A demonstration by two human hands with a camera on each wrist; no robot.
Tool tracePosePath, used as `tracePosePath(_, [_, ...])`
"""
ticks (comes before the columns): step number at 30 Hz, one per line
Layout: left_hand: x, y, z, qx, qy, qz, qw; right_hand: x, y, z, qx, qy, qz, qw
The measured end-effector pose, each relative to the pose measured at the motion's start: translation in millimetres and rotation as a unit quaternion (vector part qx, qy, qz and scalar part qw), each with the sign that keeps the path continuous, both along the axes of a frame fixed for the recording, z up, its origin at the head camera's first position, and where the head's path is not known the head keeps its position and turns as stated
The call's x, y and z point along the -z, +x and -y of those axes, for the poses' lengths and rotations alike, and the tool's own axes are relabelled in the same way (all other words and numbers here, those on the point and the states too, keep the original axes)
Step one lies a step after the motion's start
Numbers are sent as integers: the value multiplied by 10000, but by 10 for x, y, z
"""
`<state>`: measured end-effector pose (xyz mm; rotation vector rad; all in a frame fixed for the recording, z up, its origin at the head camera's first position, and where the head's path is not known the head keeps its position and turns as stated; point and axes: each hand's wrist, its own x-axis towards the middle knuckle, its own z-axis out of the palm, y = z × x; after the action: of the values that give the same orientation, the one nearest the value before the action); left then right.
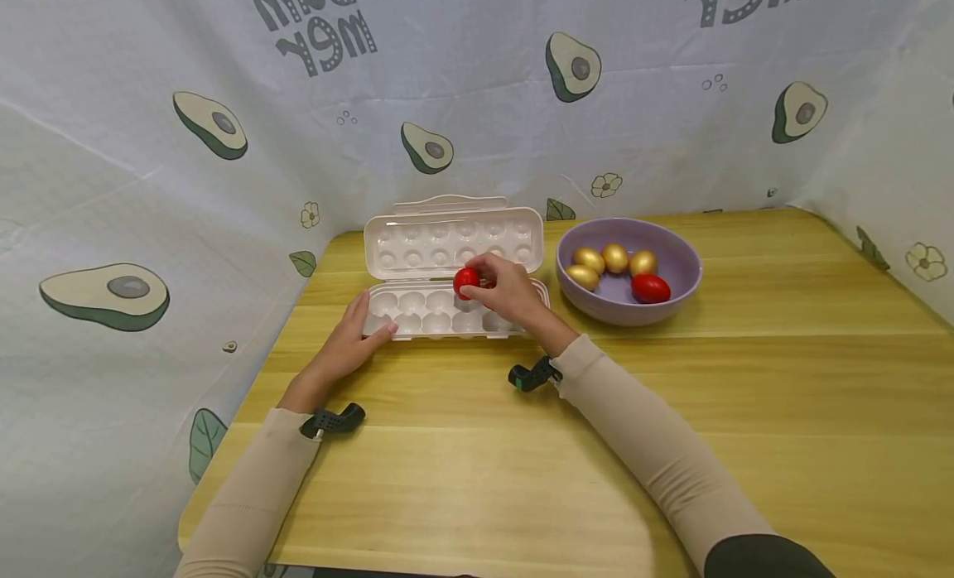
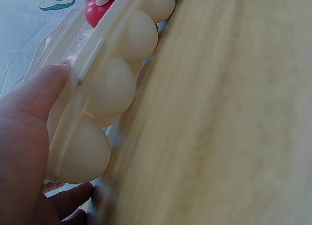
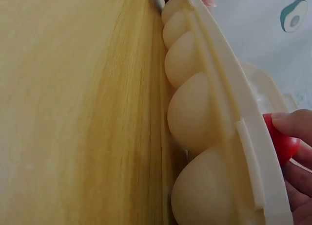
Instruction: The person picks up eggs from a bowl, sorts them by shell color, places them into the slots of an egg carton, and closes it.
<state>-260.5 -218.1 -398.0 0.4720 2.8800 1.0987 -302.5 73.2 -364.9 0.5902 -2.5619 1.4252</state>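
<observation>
- While your left hand (image 1: 344, 346) holds the egg carton (image 1: 438, 323) by its left end, its thumb lies on the rim.
- Your right hand (image 1: 508, 292) pinches a red egg (image 1: 465, 281) with thumb and fingers, over the back row.

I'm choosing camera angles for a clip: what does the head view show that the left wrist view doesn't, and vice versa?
Only head: a round purple bowl holding four shiny golden eggs and one glossy red egg.
Only left wrist: rounded undersides of the cream plastic egg carton.
Both: that carton, the left hand gripping its end, and the right hand pinching another red egg.
</observation>
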Motion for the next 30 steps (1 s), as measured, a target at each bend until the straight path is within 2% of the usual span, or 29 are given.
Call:
tracePosePath(16, [-6,13,-1,-2,15,91,10000,30,17,20,-32,404,-112,9991])
tracePosePath(30, [9,3,5,-7,-2,81,10000,26,40,8,-62,482,-127,9987])
